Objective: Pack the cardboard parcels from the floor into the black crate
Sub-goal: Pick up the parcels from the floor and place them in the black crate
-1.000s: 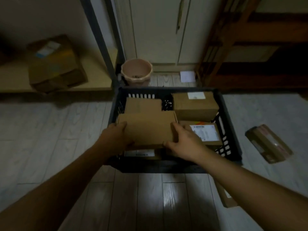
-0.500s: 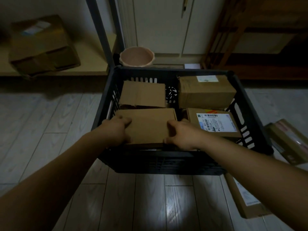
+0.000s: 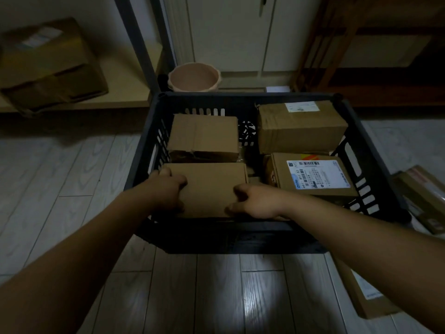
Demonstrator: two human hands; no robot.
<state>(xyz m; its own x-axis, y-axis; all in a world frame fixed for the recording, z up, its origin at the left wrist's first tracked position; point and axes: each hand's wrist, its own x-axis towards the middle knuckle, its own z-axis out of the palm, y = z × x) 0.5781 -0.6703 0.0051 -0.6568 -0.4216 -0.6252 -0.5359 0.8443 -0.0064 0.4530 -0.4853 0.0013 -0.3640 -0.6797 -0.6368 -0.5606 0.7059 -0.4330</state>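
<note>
The plain cardboard parcel (image 3: 209,189) is sitting lower than a second ago: then it was riding above the rim, now it is settling into the near-left corner of the black crate (image 3: 226,233), its far edge meeting the creased parcel (image 3: 204,136) behind. Left hand (image 3: 166,191) is curling round the parcel's left end, fingers wrapped over the top edge; right hand (image 3: 255,201) is clasping the near-right corner, thumb on top. Both are closed on the box, not yet letting go. Judging by this, the placing step is nearly done; release comes next.

Crate contents: four parcels showing, the held one, the creased one at far left, a taped box (image 3: 301,126) at far right, and a labelled parcel (image 3: 315,174) at near right. A narrow gap is running between the left and right pairs.

Around: two more parcels are lying on the floor to the right, one (image 3: 423,196) just beyond the crate's right wall, another flat one (image 3: 368,295) near the right forearm. These look like remaining work. A large box (image 3: 50,66) is resting on a low shelf at left; whether it counts is unclear. Pink pot (image 3: 195,77) is standing behind the crate.

Obstacles: the floor layer is looking almost full, so further parcels probably need stacking. Light is dim.
</note>
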